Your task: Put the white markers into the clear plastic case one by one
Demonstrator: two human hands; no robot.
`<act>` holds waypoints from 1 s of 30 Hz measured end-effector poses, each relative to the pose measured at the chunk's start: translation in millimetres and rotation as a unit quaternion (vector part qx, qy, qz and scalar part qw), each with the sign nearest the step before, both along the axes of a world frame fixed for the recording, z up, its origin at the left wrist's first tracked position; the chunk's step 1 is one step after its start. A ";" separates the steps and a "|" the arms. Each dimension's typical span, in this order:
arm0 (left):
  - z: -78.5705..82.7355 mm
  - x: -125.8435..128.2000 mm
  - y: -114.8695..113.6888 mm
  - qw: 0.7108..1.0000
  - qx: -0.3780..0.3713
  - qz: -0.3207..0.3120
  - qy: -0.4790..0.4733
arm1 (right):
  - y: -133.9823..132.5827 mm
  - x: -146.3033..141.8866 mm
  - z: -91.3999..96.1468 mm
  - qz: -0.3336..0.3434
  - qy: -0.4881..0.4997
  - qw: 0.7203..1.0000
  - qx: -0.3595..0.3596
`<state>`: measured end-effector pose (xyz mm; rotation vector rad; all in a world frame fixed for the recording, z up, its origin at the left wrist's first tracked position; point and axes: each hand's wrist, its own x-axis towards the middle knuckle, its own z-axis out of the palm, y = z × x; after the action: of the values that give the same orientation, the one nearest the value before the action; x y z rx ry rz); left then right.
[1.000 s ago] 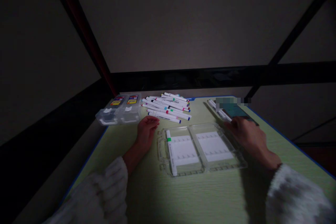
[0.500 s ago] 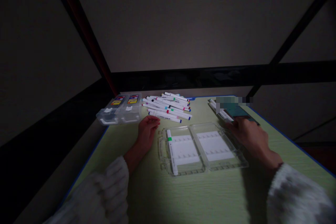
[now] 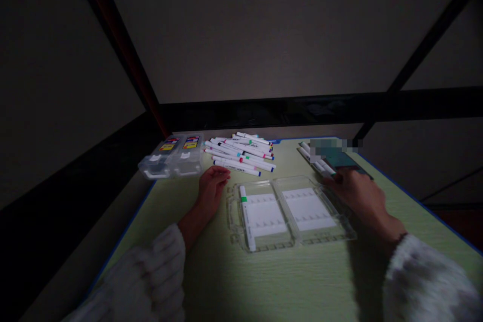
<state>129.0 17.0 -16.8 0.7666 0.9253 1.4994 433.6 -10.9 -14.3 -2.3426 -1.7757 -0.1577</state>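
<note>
My right hand (image 3: 360, 193) is at the near end of a few white markers (image 3: 315, 159) lying side by side on the right of the table. Its fingers are closed at the marker ends, partly hidden by the hand itself. Resting on the table, my left hand (image 3: 212, 184) has its fingers curled together, and nothing shows in them. It sits just below a pile of white markers with coloured ends (image 3: 241, 151). Between my hands lies a clear plastic case (image 3: 296, 241), opened flat. One white marker with a green band (image 3: 247, 221) lies along its left side.
Two clear cases with colourful labels (image 3: 188, 161) stand at the back left. A dark flat object like a phone (image 3: 341, 158), partly pixelated, lies beyond my right hand. The light green table (image 3: 264, 282) has a blue edge, and a wall rises behind it.
The markers by my right hand have shifted slightly, and a green end now shows by my fingers. My left hand and the open case have stayed in place.
</note>
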 end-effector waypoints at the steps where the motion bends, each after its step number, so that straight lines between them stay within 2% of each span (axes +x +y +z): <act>1: -0.2 0.0 0.1 1.000 -0.001 -0.001 -0.001 | 0.4 0.7 -0.6 0.002 0.004 1.000 0.003; 30: -2.2 -0.5 0.7 1.000 -0.003 -0.011 -0.008 | 1.9 -1.8 2.9 -0.025 0.024 0.999 -0.040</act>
<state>128.5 17.7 -19.0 0.7570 0.9048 1.4808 431.8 -9.0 -11.4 -2.4249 -1.7336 -0.0376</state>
